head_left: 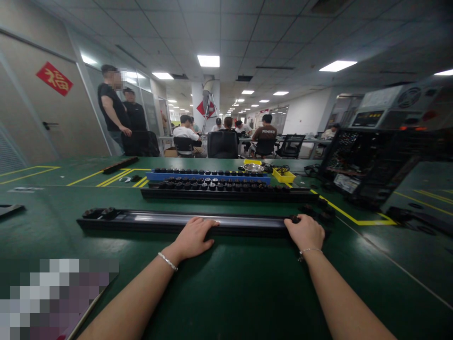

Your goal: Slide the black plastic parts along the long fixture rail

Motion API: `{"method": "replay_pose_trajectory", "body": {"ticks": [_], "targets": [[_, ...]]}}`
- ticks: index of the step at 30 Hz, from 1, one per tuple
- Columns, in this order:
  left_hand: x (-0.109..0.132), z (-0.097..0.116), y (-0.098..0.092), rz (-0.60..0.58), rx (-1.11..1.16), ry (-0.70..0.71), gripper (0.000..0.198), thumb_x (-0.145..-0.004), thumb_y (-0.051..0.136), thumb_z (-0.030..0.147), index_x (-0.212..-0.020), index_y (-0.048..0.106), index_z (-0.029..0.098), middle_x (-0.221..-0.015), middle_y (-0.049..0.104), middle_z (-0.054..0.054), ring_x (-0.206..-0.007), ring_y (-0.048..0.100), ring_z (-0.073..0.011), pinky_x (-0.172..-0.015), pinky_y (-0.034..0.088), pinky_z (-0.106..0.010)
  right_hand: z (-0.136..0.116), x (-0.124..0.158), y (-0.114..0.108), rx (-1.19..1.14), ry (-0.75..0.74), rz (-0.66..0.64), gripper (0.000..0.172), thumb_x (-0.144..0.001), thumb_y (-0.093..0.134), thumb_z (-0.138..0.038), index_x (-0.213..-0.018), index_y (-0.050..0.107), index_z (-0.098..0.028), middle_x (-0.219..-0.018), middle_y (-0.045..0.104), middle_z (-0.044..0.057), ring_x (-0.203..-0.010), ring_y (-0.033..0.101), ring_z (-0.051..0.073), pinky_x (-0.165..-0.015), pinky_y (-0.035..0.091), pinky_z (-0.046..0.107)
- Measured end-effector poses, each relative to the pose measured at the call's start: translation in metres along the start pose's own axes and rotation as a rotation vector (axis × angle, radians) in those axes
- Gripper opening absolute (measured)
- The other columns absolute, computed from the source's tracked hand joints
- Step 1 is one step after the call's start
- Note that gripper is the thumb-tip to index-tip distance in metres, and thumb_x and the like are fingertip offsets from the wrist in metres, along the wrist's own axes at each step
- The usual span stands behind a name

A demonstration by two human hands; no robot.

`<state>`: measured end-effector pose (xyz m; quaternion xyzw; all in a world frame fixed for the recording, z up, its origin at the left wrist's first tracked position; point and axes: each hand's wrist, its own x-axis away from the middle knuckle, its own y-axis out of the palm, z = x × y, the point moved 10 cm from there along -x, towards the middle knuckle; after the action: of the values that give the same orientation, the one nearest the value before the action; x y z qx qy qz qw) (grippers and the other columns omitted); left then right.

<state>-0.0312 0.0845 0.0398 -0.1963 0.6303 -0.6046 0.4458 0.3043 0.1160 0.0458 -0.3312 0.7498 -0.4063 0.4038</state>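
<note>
A long black rail (148, 221) lies across the green table (247, 283) in front of me, with a few black knobs (101, 213) at its left end. My left hand (193, 237) rests on the rail's near edge near the middle, fingers curled over it. My right hand (306, 232) is closed at the rail's right end, pinching a small black knob (294, 219). Loose black knobs (320, 210) lie just past that hand. Both wrists wear thin bracelets.
Behind stand a second black rail (226, 192) and a blue rail (208, 175), both filled with knobs. A yellow bin (283, 176) and a metal bowl (254, 167) sit further back. An open computer case (368, 165) stands at right. People sit and stand in the background.
</note>
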Motion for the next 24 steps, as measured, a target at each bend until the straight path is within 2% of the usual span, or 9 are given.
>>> {"method": "replay_pose_trajectory", "body": {"ticks": [24], "targets": [[0.000, -0.001, 0.001, -0.009, -0.007, -0.007, 0.047, -0.073, 0.059, 0.031, -0.118, 0.046, 0.026, -0.114, 0.059, -0.001, -0.101, 0.052, -0.0200, -0.095, 0.032, -0.036, 0.021, -0.007, -0.004, 0.014, 0.068, 0.065, 0.045, -0.073, 0.043, -0.041, -0.099, 0.062, -0.010, -0.100, 0.061, 0.017, -0.093, 0.055, 0.029, -0.085, 0.036, 0.041]]}}
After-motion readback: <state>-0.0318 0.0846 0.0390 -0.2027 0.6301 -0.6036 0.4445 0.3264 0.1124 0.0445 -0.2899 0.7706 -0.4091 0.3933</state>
